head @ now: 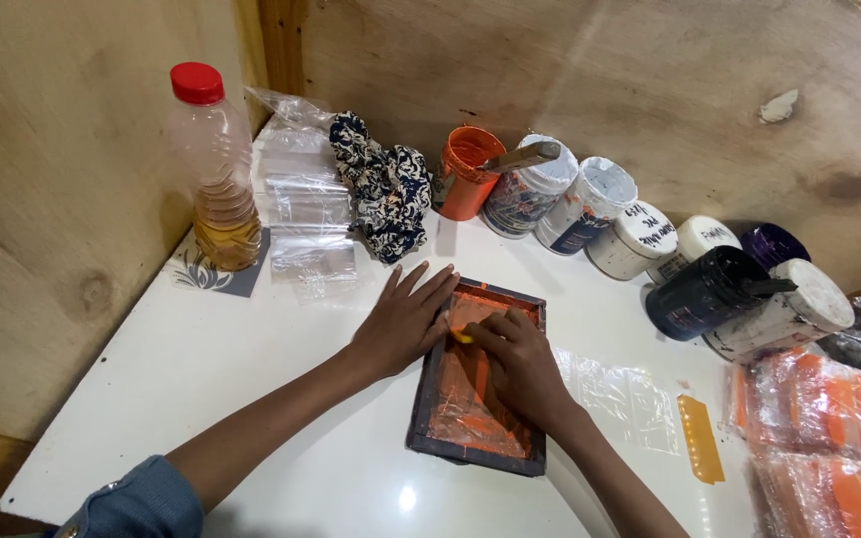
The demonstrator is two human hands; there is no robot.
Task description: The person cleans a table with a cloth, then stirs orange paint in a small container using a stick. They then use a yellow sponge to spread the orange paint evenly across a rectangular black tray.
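A red-capped bottle [216, 169] stands at the table's [251, 399] left edge. The left hand [403, 321], fingers spread flat, steadies the orange-smeared screen frame [480, 374] mid-table. The right hand [520, 364], fingers together, presses a yellow scraper [462, 337] inside it. Paint jars [590, 204] line the back edge.

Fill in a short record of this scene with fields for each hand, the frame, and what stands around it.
left hand: flat on table, fingers on frame's left edge
right hand: inside frame, pressing a small yellow piece
frame: dark wood, orange-stained screen
jars: row behind, lying tilted
bottle: red cap, far left
scraper: yellow, right of frame
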